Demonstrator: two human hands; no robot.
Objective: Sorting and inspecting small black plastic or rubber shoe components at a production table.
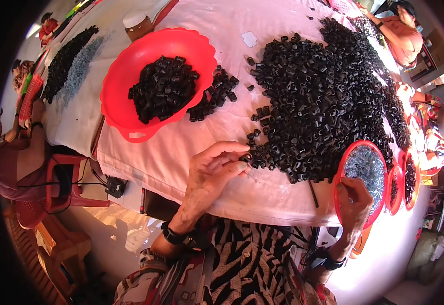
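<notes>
My left hand [216, 170] is at the near left edge of a big heap of small black caps [323, 101]. Its thumb and forefinger close around one black cap [247, 157]. My right hand [354, 201] is over the near side of a red basket [340, 175] filled with tiny clear bluish pieces [365, 170]. The fingers of that hand are drawn together in a pinch, and whatever is between them is too small to make out. A dark thin stick [313, 194] lies on the cloth between my hands.
A scalloped red bowl [118, 86] holds black caps, with more caps [217, 96] spilled beside it. Behind it stands a brown jar [136, 26] with a white lid. Smaller red baskets [395, 190] sit at the right. Other people sit around the pink-clothed table [181, 168].
</notes>
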